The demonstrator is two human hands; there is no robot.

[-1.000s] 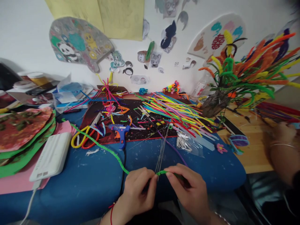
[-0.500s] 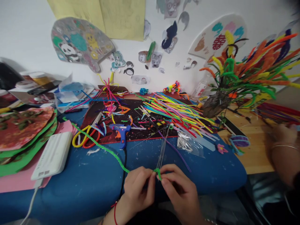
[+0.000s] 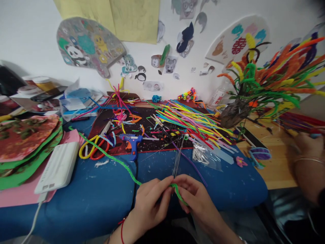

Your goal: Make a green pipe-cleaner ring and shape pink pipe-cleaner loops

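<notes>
A long green pipe cleaner runs from the left side of the blue surface into my hands. My left hand pinches it between thumb and fingers. Close beside it, my right hand grips the short end, which bends down across its fingers. Several thin metal wires reach from the dark mat to my fingertips; whether the pipe cleaner is wrapped around them is hidden by my fingers.
A blue glue gun and scissors lie ahead on the left. Behind are piled pipe cleaners. A white power bank sits at left. On the right are a vase of pipe-cleaner stems and another person's hand.
My right hand has turned, and the green end now hangs longer, slanting down across its fingers. My left fingers have moved slightly up and right, closer to the right hand.
</notes>
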